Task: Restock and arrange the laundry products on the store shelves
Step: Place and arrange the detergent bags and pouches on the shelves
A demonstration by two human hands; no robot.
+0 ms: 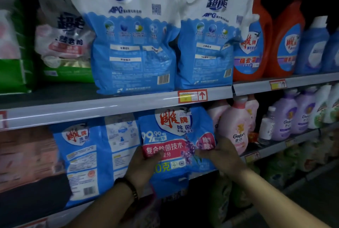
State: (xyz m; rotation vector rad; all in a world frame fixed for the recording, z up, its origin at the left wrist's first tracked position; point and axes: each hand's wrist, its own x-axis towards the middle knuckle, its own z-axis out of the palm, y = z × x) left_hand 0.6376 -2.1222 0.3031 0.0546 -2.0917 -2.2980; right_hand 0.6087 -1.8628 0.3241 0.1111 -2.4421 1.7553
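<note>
A blue bag of washing powder (174, 136) with a red logo and a pink band stands at the front of the middle shelf (110, 107). My left hand (145, 165) grips its lower left part, thumb on the front. My right hand (218, 151) holds its right side, fingers curled on the pink patch. Two more blue bags (82, 156) of the same brand stand to its left, one showing its back.
On the upper shelf stand two big white-and-blue bags (134, 40), green packs (60, 44) at the left, orange jugs (286, 42) and blue bottles at the right. Pink softener bottles (236, 127) and purple bottles (291, 116) stand right of the held bag.
</note>
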